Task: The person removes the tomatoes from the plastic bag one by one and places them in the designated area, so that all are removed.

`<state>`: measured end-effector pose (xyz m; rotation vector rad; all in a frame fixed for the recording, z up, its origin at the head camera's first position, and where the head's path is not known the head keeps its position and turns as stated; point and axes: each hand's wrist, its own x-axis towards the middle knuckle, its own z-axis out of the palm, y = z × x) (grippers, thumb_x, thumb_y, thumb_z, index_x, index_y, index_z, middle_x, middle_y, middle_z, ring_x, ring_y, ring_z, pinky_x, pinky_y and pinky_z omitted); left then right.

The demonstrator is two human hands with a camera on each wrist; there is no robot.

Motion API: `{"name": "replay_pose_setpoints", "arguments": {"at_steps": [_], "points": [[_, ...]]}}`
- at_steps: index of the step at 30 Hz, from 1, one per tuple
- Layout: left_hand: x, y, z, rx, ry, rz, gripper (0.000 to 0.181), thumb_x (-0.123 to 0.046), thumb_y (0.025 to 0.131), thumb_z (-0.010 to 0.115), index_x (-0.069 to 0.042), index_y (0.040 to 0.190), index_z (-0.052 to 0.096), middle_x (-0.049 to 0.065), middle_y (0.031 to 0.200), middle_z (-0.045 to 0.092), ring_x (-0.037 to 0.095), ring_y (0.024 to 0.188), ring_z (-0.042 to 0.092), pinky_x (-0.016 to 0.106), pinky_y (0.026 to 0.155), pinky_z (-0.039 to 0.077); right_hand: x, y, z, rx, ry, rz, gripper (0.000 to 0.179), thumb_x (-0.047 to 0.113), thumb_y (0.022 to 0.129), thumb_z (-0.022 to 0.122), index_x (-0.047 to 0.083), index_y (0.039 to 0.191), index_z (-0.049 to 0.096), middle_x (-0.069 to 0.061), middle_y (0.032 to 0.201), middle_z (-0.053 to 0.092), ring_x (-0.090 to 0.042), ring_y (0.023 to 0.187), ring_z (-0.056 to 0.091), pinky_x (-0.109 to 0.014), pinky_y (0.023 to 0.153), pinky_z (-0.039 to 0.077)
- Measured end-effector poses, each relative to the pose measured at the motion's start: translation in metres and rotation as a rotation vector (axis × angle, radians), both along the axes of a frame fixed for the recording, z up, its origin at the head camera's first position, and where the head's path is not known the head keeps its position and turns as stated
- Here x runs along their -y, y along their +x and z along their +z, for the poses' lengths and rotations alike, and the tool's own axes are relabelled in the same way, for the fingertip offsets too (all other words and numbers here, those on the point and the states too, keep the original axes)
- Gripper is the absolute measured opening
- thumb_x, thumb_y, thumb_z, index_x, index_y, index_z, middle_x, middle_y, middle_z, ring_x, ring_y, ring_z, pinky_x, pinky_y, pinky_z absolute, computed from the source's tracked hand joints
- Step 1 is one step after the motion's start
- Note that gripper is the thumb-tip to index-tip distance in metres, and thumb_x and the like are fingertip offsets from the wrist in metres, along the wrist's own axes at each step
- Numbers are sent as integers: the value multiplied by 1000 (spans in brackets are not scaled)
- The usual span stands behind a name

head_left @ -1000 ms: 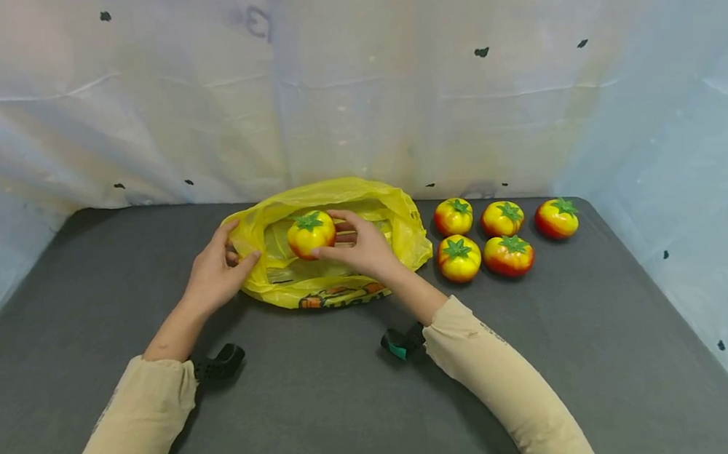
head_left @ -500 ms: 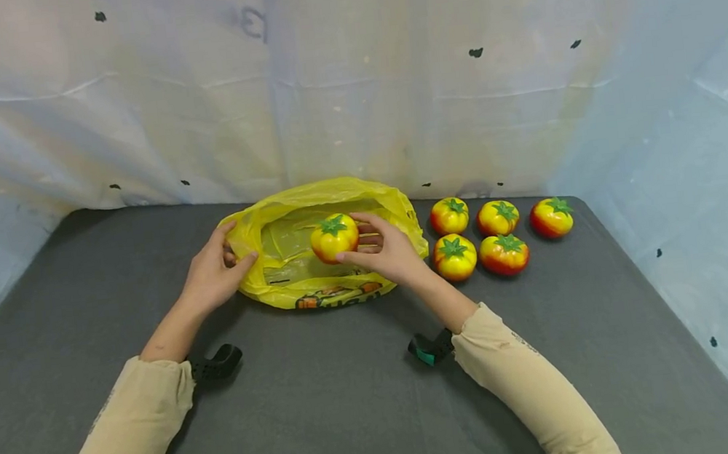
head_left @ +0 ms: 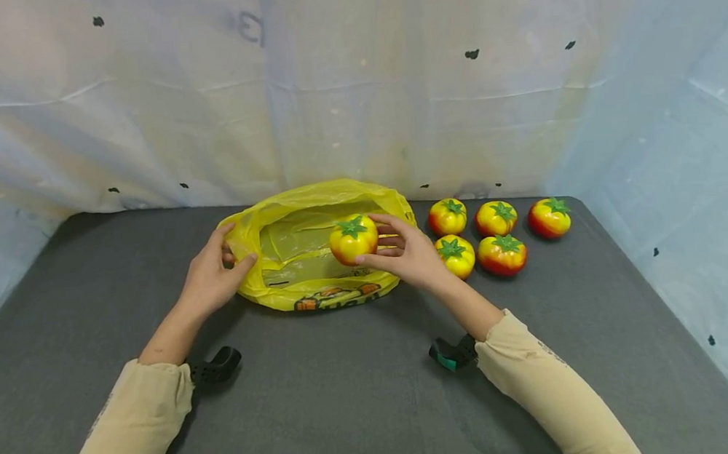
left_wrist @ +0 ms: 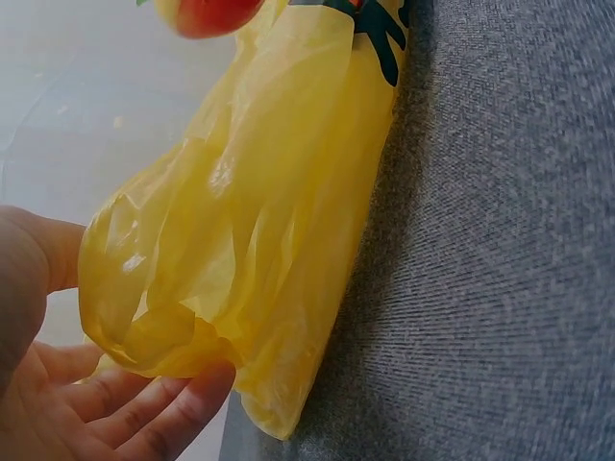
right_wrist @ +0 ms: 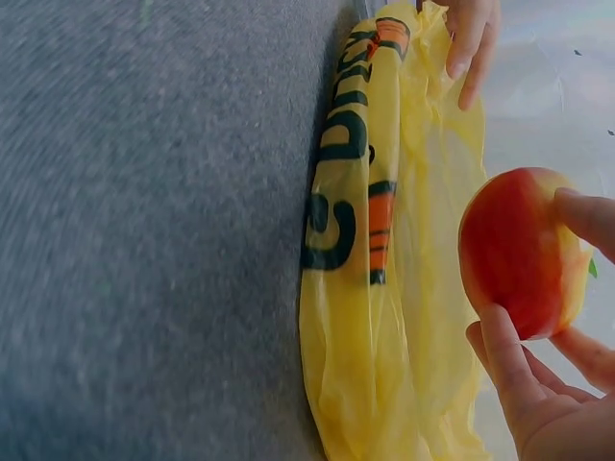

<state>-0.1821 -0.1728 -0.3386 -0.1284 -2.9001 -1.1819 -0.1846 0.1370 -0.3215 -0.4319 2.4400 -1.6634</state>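
A yellow plastic bag (head_left: 317, 290) lies with its mouth spread wide on the table. My left hand (head_left: 211, 274) holds the bag's left rim, thumb over the inner side and fingers outside; the left wrist view shows these fingers (left_wrist: 159, 418) against the yellow film. My right hand (head_left: 413, 255) grips a glossy yellow-and-red tomato (head_left: 353, 240) with a green star-shaped top, above the right part of the bag's mouth. In the right wrist view, thumb and fingertips clasp the tomato (right_wrist: 519, 254) around its sides, apart from the bag.
Several similar tomatoes (head_left: 502, 254) stand right of the bag, near the table's back right corner; my right hand partly covers one. The dark grey table (head_left: 328, 406) extends toward me. A pale sheet (head_left: 351, 96) rises behind it.
My right hand has moved to the right with the tomato, from the middle of the bag's mouth toward its right side. The left hand stays at the left rim.
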Motion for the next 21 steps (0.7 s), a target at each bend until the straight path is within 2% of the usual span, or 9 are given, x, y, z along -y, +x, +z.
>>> {"name": "replay_pose_setpoints", "arguments": {"at_steps": [6,11,21], "points": [[0,0,-1,13,-6,-1,70,-29,98,53,0,151,17,22,111,46,32,90,51,34,63,44,-11,3,4,-4,-5,-25,70,12,84,74,12,145,40,-16,134,49,-31,121,55,-42,100,48],[0,0,-1,7,-10,2,70,-28,98,53,0,151,18,22,109,46,31,87,50,33,62,43,-21,5,9,-9,-26,-49,71,9,85,73,9,146,38,-17,135,48,-33,121,54,-44,101,47],[0,-1,-1,5,-14,-10,67,-27,98,53,-1,151,20,21,108,46,31,88,49,33,62,42,-43,7,15,-4,-30,-104,70,14,85,74,14,146,39,-13,135,50,-28,120,55,-36,97,50]]}}
